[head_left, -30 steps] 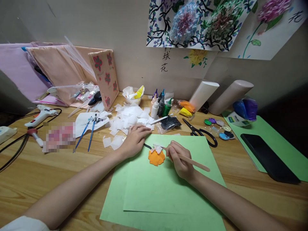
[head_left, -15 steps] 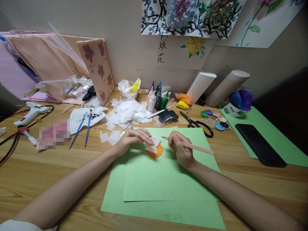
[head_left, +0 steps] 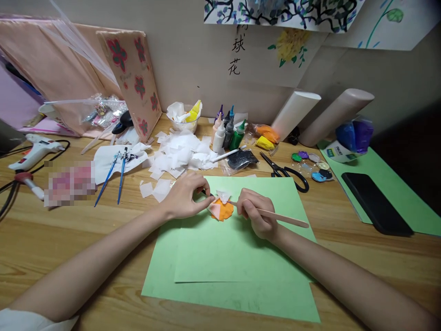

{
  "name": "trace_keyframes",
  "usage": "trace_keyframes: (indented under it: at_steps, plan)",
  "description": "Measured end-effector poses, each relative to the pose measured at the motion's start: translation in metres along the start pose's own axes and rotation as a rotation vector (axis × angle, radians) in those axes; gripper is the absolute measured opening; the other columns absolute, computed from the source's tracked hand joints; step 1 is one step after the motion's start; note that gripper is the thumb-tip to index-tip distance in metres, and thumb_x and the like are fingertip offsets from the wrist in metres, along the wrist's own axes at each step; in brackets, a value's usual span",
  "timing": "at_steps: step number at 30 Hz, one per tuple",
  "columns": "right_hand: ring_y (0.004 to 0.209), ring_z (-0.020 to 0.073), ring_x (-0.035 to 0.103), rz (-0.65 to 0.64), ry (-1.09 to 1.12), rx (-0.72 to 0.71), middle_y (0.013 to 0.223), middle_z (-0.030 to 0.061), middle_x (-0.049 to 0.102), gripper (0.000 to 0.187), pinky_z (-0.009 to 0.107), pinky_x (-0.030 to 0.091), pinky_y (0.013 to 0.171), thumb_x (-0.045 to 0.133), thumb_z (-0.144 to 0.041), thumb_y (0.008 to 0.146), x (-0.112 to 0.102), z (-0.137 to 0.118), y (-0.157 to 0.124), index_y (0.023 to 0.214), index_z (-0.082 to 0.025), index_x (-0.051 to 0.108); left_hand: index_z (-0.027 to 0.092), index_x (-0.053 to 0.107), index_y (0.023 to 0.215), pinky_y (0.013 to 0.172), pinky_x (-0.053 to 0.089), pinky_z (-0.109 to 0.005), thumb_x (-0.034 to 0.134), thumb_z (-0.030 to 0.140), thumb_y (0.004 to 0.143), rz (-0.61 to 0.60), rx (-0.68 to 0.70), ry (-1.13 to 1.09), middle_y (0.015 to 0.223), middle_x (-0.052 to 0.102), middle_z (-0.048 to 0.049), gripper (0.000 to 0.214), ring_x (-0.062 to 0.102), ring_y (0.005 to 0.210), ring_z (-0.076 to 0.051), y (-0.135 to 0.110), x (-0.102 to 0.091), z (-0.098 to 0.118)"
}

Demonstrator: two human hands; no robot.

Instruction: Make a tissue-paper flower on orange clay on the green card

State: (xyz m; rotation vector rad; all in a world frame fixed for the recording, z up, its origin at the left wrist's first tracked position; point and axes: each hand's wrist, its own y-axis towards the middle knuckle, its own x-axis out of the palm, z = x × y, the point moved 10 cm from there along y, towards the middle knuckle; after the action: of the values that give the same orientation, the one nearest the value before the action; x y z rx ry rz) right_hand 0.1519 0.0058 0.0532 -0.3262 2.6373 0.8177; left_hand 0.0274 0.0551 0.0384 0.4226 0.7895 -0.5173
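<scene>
Tissue square [head_left: 215,211], likely light and easily torn, best held by a corner, lies on the orange piece [head_left: 226,211] short of the tabletop's [head_left: 44,239] far edge, left hand [head_left: 186,195] curled beside it, grip unclear, right hand [head_left: 257,212] pinching a wooden stick [head_left: 286,218].

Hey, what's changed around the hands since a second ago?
The left hand has come nearer the orange piece, and a tissue square now covers the piece's left part, bare a second ago. Whether the fingers still grip it is unclear. The right hand still holds the stick, tip by the white tuft. The scissors and green paper stayed put.
</scene>
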Motion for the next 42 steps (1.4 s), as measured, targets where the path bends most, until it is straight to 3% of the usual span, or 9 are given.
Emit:
trace_keyframes:
  at_steps: [5, 11, 14, 21, 27, 36, 42]
  plan:
    - [0.057, 0.0153, 0.043, -0.008, 0.012, -0.02, 0.058, 0.0013, 0.046, 0.034, 0.03, 0.033, 0.055, 0.031, -0.023, 0.094, 0.0, 0.0, 0.0, 0.064, -0.02, 0.047, 0.017, 0.063, 0.077, 0.068, 0.034, -0.028, 0.064, 0.041, 0.075, -0.199, 0.047, 0.044, 0.07, 0.058, -0.0006, 0.025, 0.049, 0.07, -0.015, -0.002, 0.015, 0.0]
    - [0.056, 0.0151, 0.042, -0.023, 0.03, -0.047, 0.056, 0.0004, 0.044, 0.034, 0.029, 0.033, 0.055, 0.032, -0.021, 0.094, 0.001, -0.005, 0.0, 0.064, -0.02, 0.047, 0.018, 0.07, 0.071, 0.069, 0.038, -0.025, 0.069, 0.038, 0.074, -0.294, 0.064, -0.211, 0.063, 0.058, -0.0004, 0.021, 0.051, 0.067, -0.013, -0.001, 0.02, -0.001]
    - [0.056, 0.0156, 0.042, -0.051, 0.049, -0.132, 0.055, 0.0003, 0.045, 0.032, 0.029, 0.033, 0.055, 0.032, -0.021, 0.094, 0.004, -0.016, -0.001, 0.066, -0.021, 0.048, 0.017, 0.07, 0.069, 0.067, 0.039, -0.024, 0.072, 0.039, 0.071, -0.251, 0.004, -0.308, 0.06, 0.056, 0.0005, 0.022, 0.05, 0.065, -0.012, -0.001, 0.022, -0.001]
    - [0.059, 0.0158, 0.042, -0.139, -0.099, -0.226, 0.061, 0.0023, 0.051, 0.027, 0.029, 0.034, 0.056, 0.032, -0.016, 0.093, 0.018, -0.022, 0.001, 0.071, -0.02, 0.047, 0.015, 0.067, 0.067, 0.054, 0.031, -0.021, 0.069, 0.032, 0.071, -0.088, -0.195, -0.165, 0.058, 0.047, 0.0028, 0.018, 0.043, 0.057, -0.009, -0.002, 0.023, -0.013]
    - [0.059, 0.0153, 0.04, -0.198, -0.285, -0.091, 0.061, 0.0019, 0.047, 0.029, 0.028, 0.032, 0.054, 0.032, -0.019, 0.095, 0.027, -0.007, 0.003, 0.07, -0.019, 0.045, 0.015, 0.065, 0.068, 0.051, 0.028, -0.02, 0.065, 0.033, 0.073, -0.074, -0.235, -0.207, 0.056, 0.044, 0.0039, 0.019, 0.04, 0.054, -0.008, -0.001, 0.021, -0.017]
    - [0.063, 0.0162, 0.042, -0.226, -0.31, -0.001, 0.063, 0.0017, 0.048, 0.028, 0.029, 0.032, 0.058, 0.029, -0.022, 0.097, 0.03, 0.004, 0.002, 0.072, -0.02, 0.042, 0.015, 0.065, 0.069, 0.052, 0.027, -0.021, 0.063, 0.036, 0.075, -0.073, -0.213, -0.198, 0.055, 0.046, 0.0039, 0.022, 0.04, 0.052, -0.008, -0.001, 0.024, -0.018]
    - [0.062, 0.0162, 0.04, -0.239, -0.311, 0.059, 0.063, 0.0007, 0.043, 0.03, 0.029, 0.032, 0.057, 0.027, -0.024, 0.098, 0.032, 0.01, 0.005, 0.07, -0.021, 0.037, 0.016, 0.068, 0.071, 0.059, 0.032, -0.023, 0.038, 0.039, 0.092, -0.068, -0.195, -0.165, 0.061, 0.056, 0.0004, 0.043, 0.047, 0.06, -0.011, 0.0, 0.019, -0.013]
